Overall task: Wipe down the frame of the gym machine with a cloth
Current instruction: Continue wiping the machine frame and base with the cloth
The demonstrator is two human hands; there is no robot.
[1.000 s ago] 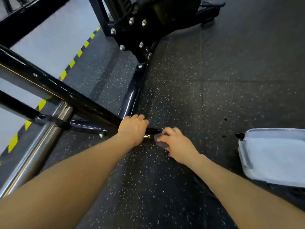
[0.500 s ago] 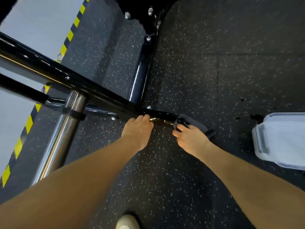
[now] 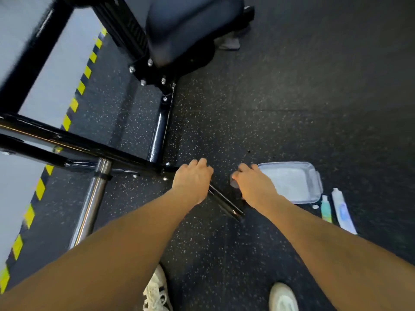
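Most of the cloth behind the right hand; frame top-left blurred, edge-cropped.

Speckled black rubber floor across most of the view. Grey floor at left, edged by a yellow-and-black hazard stripe running diagonally from top to lower left. Clear plastic box with a pale lining at right, resting on the rubber. Just right of it, two tubes lying side by side: a small green one and a longer white one, with a small white cap by the green tube. At the bottom edge, two pale shoes: a laced one near the middle, a plain toe further right.
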